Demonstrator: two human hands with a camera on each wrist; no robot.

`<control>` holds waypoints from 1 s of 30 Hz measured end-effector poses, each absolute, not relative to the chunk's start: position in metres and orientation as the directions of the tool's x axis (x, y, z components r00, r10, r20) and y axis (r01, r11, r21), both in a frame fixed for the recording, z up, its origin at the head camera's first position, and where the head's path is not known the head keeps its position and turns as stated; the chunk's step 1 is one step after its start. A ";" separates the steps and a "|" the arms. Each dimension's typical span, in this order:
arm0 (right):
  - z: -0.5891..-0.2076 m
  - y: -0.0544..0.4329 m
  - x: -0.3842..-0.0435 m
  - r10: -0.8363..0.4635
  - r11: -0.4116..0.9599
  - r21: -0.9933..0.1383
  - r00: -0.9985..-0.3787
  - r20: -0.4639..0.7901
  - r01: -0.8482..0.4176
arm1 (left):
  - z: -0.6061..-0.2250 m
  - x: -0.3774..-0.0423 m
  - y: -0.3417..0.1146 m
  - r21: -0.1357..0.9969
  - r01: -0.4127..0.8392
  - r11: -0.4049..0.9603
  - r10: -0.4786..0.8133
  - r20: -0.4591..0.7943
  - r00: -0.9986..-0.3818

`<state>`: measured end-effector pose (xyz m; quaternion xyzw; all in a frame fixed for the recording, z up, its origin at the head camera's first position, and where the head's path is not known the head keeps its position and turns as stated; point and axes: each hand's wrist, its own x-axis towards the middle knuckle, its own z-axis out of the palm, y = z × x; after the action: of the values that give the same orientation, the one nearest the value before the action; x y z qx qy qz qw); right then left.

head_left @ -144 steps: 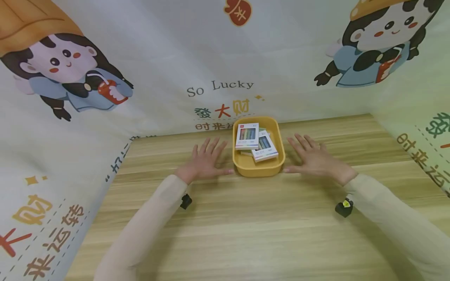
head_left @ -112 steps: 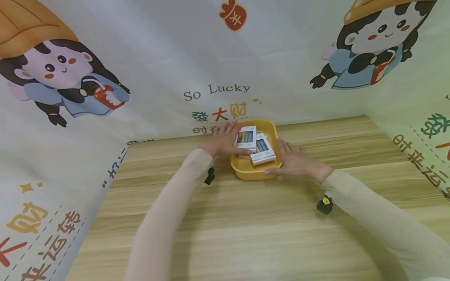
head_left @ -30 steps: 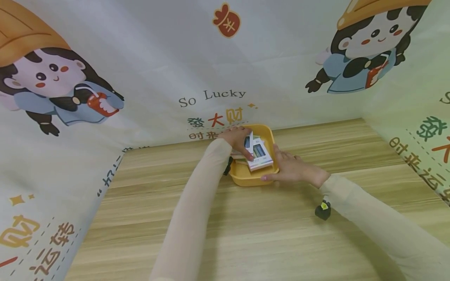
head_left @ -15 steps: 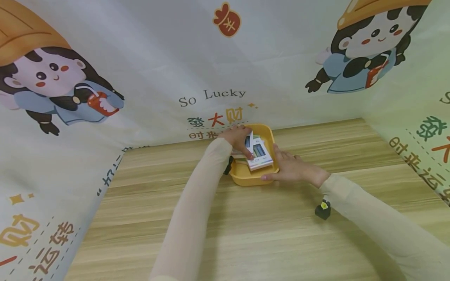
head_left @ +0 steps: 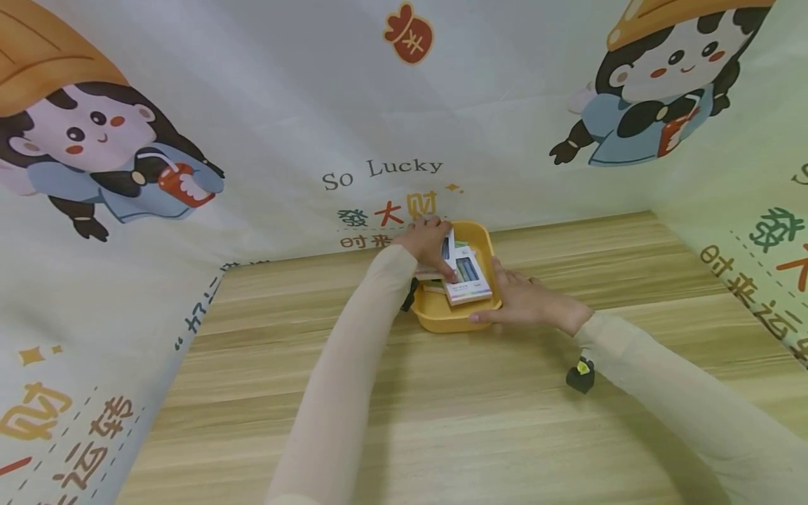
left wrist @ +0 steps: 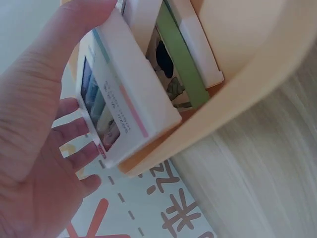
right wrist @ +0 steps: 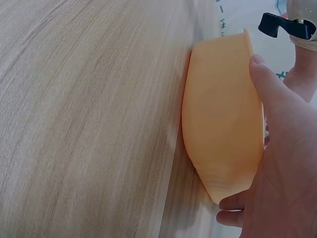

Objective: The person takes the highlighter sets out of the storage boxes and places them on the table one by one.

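At the back of the table my left hand (head_left: 426,243) holds a white box (left wrist: 133,74) with a window showing coloured sticks. The thumb lies on its near edge, the fingers behind it. In the left wrist view this box stands tilted at the rim of the yellow plastic basket (head_left: 445,325). A second white windowed box (head_left: 473,287) lies inside the basket, with a green-edged box (left wrist: 183,59) beside it. My right hand (head_left: 524,298) rests against the basket's right wall, thumb at the front rim and fingers extended along the side.
The wood-grain table (head_left: 480,407) runs forward from the basket. A printed white cloth (head_left: 284,140) hangs as a wall right behind the basket and along both sides. Black wrist cameras hang below both sleeves, one black camera mount (head_left: 581,376) under the right.
Both hands have come in from beside the basket: the left over its left side onto a box, the right against its wall. In the last half second, the left hand and its box rise slightly.
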<state>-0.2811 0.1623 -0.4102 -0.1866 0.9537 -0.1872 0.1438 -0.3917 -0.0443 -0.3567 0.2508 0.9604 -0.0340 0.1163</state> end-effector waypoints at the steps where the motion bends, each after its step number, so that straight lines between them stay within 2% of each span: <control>1: -0.410 0.162 -0.281 -0.411 0.859 -0.413 -0.888 -0.204 -0.303 | -0.354 -0.390 -0.044 -0.005 0.489 0.872 0.474 -0.235 -0.849; 11: -0.407 0.162 -0.281 -0.422 0.857 -0.404 -0.886 -0.192 -0.320 | -0.338 -0.383 -0.042 0.018 0.483 0.876 0.474 -0.227 -0.851; 30: -0.408 0.161 -0.280 -0.422 0.856 -0.407 -0.886 -0.194 -0.319 | -0.331 -0.375 -0.047 -0.042 0.492 0.869 0.471 -0.233 -0.851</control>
<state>-0.2799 0.1606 -0.4076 -0.1944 0.9532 -0.1849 0.1393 -0.3752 -0.0469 -0.3306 0.2506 0.9608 -0.0499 0.1080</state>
